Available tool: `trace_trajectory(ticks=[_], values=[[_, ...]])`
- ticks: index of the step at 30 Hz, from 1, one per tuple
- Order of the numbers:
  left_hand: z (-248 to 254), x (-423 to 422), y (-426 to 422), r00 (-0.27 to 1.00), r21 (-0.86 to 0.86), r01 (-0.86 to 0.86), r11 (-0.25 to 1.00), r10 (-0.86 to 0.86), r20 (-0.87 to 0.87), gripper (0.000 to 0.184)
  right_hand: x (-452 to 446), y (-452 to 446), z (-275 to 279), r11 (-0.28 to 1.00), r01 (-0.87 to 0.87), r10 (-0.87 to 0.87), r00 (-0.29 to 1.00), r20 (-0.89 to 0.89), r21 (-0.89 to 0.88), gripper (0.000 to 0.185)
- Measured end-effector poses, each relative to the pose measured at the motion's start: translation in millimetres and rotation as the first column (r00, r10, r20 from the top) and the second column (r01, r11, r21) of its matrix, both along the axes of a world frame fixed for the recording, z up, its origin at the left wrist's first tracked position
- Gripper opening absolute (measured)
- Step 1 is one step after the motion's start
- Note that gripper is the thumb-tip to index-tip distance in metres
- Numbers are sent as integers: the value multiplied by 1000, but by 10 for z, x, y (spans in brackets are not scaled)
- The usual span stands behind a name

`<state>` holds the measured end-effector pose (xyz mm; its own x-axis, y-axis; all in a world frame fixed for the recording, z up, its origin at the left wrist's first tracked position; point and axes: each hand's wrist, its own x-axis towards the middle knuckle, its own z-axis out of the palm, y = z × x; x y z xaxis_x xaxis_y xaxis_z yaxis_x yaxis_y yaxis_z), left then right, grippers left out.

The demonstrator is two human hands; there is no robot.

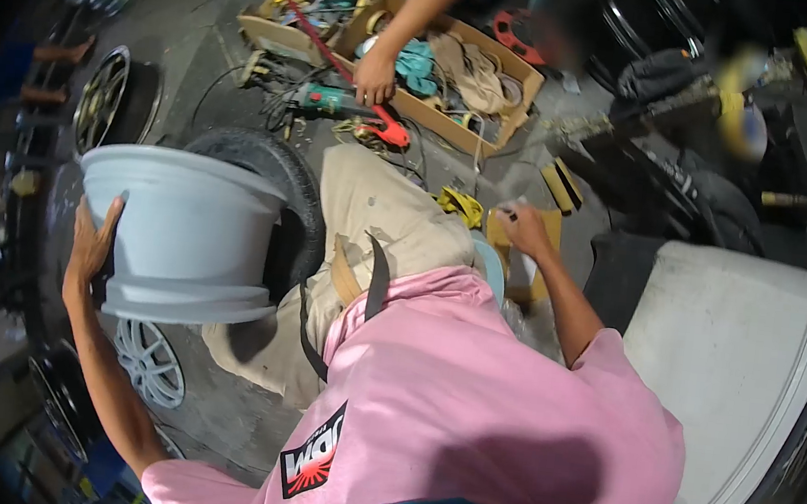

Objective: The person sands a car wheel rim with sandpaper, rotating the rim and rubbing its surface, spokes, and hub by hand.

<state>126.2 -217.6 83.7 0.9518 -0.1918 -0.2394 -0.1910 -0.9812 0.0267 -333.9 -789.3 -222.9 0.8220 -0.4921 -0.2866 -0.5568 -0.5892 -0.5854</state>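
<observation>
A wheel rim (194,230) with a matte light-grey coat is tilted on its side at my left, close to a black tyre (306,197). My left hand (93,237) grips its outer side, thumb and fingers laid against the barrel. My right hand (524,227) is on the other side of my knees, its fingers closed around something small that I cannot make out. Below that hand is a piece of brown cardboard (548,233), and beside it a yellow crumpled item (460,206). A light-blue rounded edge (490,266) shows partly behind my leg.
Another person's hand (376,74) reaches in above a red hose tool (387,130) and a green power tool (331,100). Cardboard boxes (510,125) hold cloths and tape. A spoked wheel (151,363) lies on the floor at left; a white panel (741,366) stands at right.
</observation>
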Motion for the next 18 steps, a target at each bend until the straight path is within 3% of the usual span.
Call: trace_trajectory(ticks=[3, 6, 8, 12, 14, 16, 18], values=[[-109, -78, -35, 992, 159, 76, 984, -91, 84, 108, -630, 296, -274, 987, 139, -127, 982, -141, 84, 29], [-71, -318, -186, 971, 191, 216, 958, -232, 64, 99, -1166, 466, -769, 972, 217, -196, 960, -198, 94, 32], [347, -665, -623, 961, -211, 229, 950, -255, -104, 74, -1405, 447, -1031, 974, 203, -170, 951, -260, 104, 34], [856, -1243, -1053, 949, -274, 294, 916, -246, 199, 66, -1172, 177, -964, 981, 144, -92, 937, -338, 131, 36], [967, -1405, -928, 946, -324, 259, 910, -172, 275, 58, -897, -58, -944, 990, 97, -64, 957, -282, 107, 35], [891, -1483, -555, 905, -225, 235, 946, -129, 405, 51, -535, -297, -998, 997, 31, -17, 983, -181, 75, 33], [812, -1660, -387, 884, -365, 73, 928, 110, 455, 43, -7, -503, -942, 994, -93, 82, 983, -166, -60, 32]])
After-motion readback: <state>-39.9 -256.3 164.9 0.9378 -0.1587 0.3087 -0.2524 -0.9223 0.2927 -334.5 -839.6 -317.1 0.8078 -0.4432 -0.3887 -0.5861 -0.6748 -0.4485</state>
